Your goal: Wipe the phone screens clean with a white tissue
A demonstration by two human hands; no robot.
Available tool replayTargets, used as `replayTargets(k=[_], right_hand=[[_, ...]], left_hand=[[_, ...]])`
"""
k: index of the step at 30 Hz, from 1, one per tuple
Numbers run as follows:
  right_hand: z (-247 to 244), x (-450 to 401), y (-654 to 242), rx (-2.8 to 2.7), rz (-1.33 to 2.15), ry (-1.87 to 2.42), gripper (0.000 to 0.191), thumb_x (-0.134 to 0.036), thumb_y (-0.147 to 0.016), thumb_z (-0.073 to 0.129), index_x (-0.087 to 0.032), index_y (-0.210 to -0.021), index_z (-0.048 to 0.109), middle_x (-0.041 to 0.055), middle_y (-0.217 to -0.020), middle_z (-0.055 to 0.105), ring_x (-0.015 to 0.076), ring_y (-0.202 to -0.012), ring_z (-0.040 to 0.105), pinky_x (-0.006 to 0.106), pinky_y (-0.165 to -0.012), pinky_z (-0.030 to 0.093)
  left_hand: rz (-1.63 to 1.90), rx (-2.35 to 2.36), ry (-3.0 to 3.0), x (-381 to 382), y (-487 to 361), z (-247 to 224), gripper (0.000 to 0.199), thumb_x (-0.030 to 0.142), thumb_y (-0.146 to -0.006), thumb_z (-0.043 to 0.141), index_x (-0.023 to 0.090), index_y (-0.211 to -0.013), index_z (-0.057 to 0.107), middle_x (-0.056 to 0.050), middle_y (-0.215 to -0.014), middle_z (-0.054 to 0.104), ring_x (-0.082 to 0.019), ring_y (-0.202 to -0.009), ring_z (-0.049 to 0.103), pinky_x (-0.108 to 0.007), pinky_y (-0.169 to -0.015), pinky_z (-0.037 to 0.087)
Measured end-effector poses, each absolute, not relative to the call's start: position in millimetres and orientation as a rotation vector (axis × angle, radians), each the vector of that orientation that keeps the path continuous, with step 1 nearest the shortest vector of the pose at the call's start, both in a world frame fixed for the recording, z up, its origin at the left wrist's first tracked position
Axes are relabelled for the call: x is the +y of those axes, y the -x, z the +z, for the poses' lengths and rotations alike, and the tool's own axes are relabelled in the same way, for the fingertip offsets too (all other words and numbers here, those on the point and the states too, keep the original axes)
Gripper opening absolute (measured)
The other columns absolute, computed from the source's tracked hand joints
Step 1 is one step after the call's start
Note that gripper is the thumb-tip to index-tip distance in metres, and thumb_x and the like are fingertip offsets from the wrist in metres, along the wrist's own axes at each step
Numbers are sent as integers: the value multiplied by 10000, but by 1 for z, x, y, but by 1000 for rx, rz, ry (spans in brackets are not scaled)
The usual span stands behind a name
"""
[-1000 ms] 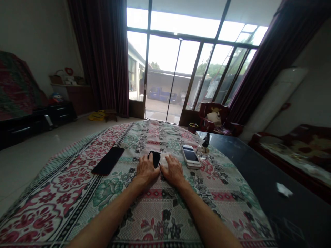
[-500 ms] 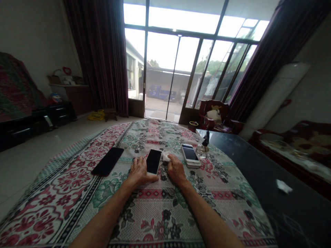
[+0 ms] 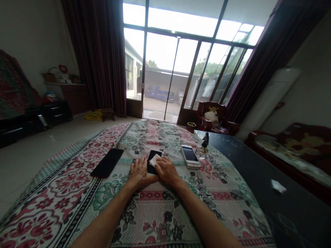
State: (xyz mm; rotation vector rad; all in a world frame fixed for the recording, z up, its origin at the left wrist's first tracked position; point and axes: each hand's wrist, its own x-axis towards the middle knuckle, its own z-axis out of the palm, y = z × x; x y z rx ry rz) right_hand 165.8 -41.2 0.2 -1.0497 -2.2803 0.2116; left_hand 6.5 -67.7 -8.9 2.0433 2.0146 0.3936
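Note:
A white-edged smartphone (image 3: pixel 151 170) lies screen up on the patterned cloth. My left hand (image 3: pixel 139 174) steadies it, fingers along its left side and thumb across its lower edge. On the dark screen, my right hand (image 3: pixel 167 171) presses a crumpled white tissue (image 3: pixel 155 159), held under its fingers. The right part of the phone is covered by this hand. To the left rests a larger black phone (image 3: pixel 108 163), face up. A small stack of white phones (image 3: pixel 190 155) sits to the right of my right hand.
A floral cloth (image 3: pixel 155 215) covers the table. Right of the stacked phones stands a dark figurine (image 3: pixel 205 141) on a clear base. Another crumpled tissue (image 3: pixel 278 186) lies on the black surface (image 3: pixel 248 168) at right. Beyond are a carved wooden chair (image 3: pixel 213 115) and glass doors (image 3: pixel 161 75).
My right hand has moved left with the tissue, from beside the phone onto its screen. My left hand stays at the phone's left side.

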Motion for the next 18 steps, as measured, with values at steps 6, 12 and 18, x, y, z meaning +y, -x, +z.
replayTargets(k=[6, 12, 18], right_hand=[[-1, -29, -158, -2334, 247, 993, 222, -105, -918, 482, -181, -1008, 670, 70, -1121, 662, 180, -1052, 559, 333, -982, 404], [0, -5, -156, -2444, 218, 906, 255, -80, -929, 430, -190, -977, 655, 49, -1085, 660, 175, -1032, 539, 319, -968, 398], [0, 30, -151, -2421, 159, 1024, 284, -55, -916, 413, -171, -984, 663, 61, -1093, 671, 174, -1055, 549, 317, -992, 378]], left_hand=[[461, 2028, -2013, -69, -7, -10, 1078, 679, -638, 614, 113, -1494, 283, -142, -1577, 286, -339, -1471, 164, -444, -1174, 150], [514, 2013, -2008, -69, -7, -10, 1065, 651, -622, 632, 127, -1488, 300, -137, -1568, 309, -346, -1466, 179, -447, -1174, 163], [507, 2011, -1972, -68, -7, -11, 1058, 637, -616, 632, 128, -1482, 301, -135, -1574, 293, -345, -1471, 159, -454, -1182, 146]])
